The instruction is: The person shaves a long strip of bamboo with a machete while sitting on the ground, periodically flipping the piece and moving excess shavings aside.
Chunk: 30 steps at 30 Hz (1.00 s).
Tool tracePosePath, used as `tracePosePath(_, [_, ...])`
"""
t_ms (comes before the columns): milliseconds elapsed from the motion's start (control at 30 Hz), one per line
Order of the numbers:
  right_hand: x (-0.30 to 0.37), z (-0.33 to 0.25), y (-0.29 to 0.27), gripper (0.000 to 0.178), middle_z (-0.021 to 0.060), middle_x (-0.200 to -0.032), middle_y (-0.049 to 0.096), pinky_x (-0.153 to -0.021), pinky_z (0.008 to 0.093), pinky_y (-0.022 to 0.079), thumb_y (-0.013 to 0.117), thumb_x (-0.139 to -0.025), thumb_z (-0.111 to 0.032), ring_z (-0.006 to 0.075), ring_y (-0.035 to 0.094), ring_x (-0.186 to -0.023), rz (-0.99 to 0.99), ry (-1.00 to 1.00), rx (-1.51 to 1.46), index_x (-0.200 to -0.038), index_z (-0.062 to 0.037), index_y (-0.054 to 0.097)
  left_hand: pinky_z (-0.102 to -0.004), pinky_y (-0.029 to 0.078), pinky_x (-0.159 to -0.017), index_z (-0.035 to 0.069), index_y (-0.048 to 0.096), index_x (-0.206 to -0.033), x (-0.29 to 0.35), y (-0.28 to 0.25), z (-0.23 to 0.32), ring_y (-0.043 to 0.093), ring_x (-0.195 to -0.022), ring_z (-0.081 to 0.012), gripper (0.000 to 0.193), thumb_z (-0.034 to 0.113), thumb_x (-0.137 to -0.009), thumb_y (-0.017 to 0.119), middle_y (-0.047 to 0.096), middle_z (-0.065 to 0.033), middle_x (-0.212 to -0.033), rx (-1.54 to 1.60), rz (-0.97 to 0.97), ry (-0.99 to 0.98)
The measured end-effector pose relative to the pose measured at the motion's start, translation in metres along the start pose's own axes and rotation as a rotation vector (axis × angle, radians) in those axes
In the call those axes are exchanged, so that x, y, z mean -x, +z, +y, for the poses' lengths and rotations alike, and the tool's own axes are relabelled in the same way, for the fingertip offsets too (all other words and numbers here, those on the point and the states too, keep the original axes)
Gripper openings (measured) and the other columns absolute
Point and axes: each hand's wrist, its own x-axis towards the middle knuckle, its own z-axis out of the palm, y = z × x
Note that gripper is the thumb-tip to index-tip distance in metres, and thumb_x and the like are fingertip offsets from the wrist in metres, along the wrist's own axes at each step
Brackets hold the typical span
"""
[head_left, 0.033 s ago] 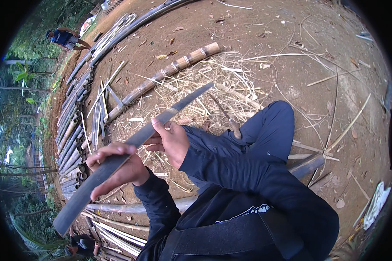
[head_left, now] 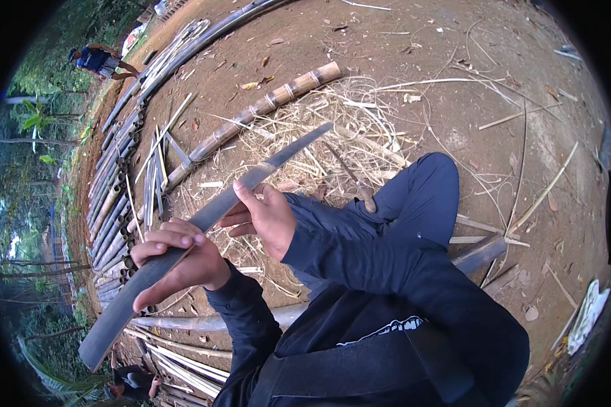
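Observation:
A long, dark grey split bamboo strip (head_left: 212,211) slants across in front of me, its narrow end toward the far right and its wider end at the lower left. My left hand (head_left: 183,256) is closed round the wider part, fingers over one edge and thumb along the other. Farther up, my right hand (head_left: 270,220) pinches the strip with the thumb on its upper face; some of its fingers are hidden behind it. A knife (head_left: 367,198) with a wooden handle and a thin dark blade rests by my bent leg, not touched by either hand.
Pale bamboo shavings (head_left: 360,122) cover the ground ahead. Beyond the strip lies a thick bamboo pole (head_left: 271,102). Stacked bamboo poles (head_left: 115,224) line the left side. One person (head_left: 102,61) stands far left; another person (head_left: 134,382) is at the lower left.
The bamboo strip and both hands have shifted very slightly; the left hand's fingers have moved a little left along the strip. The hold is unchanged.

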Motion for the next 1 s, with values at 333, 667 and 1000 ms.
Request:
tracePosePath(333, [-0.059,-0.018,-0.361,0.041,0.0158,-0.095,0.07,-0.095,0.044,0.042,0.057,-0.09,-0.038,0.0331,0.063,-0.102,0.582,-0.048,2.124,-0.108,-0.0014,0.063,-0.0229,0.029,-0.034,0.014,0.038,-0.059,-0.08,-0.028,0.053,0.033,-0.037,-0.0112,0.074,0.083,-0.083,0.028,0.033,-0.0002,-0.047,-0.247,0.373,0.077])
tracePosePath(667, [-0.102,-0.01,-0.377,0.047,0.0173,-0.1,0.071,-0.089,0.0419,0.048,0.062,-0.078,-0.043,0.0343,0.067,-0.098,0.562,0.366,1.733,-0.103,-0.0046,0.071,-0.0224,0.033,-0.031,0.014,0.038,-0.06,-0.037,-0.01,-0.007,0.034,-0.037,-0.0102,0.069,0.079,-0.084,0.036,0.035,0.0014,-0.049,-0.23,0.445,-0.019])
tracePosePath(1000, [0.009,-0.023,-0.341,0.066,0.022,-0.103,0.062,-0.075,0.0448,0.052,0.045,-0.089,-0.054,0.0319,0.063,-0.089,0.486,0.275,0.818,-0.12,0.0039,0.051,-0.0235,0.035,-0.043,0.01,0.049,-0.074,-0.049,-0.014,0.016,0.04,-0.045,-0.0133,0.048,0.052,-0.096,0.047,0.044,-0.0021,-0.058,-0.171,0.375,-0.118])
